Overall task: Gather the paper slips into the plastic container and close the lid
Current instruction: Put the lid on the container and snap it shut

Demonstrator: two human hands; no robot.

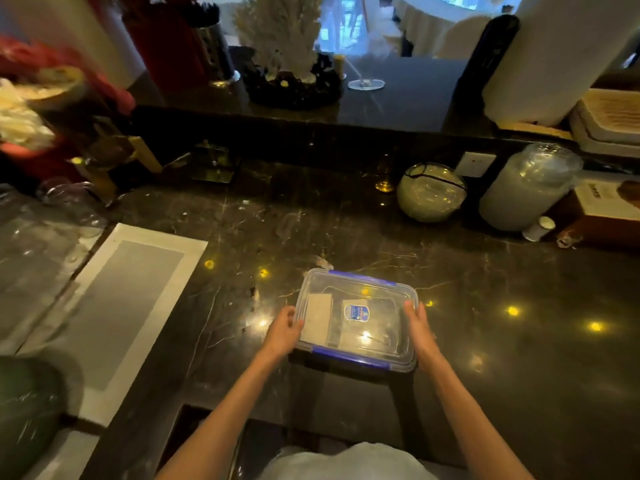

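Note:
A clear plastic container (374, 299) with blue clip latches sits on the dark marble counter (519, 306) near its front edge. Its transparent lid lies on top, with a blue label in the middle. A stack of white paper slips (318, 315) shows through the lid at the container's left side. My left hand (284, 332) grips the left short side of the container. My right hand (417, 327) holds the right short side. The front and back blue latches look folded down; I cannot tell the state of the side latches under my hands.
A white and grey mat (128, 306) lies to the left. At the back right stand a round glass bowl (431, 192), a plastic-wrapped stack of cups (530, 188) and a small white cup (540, 228). Glassware (52, 230) sits at far left.

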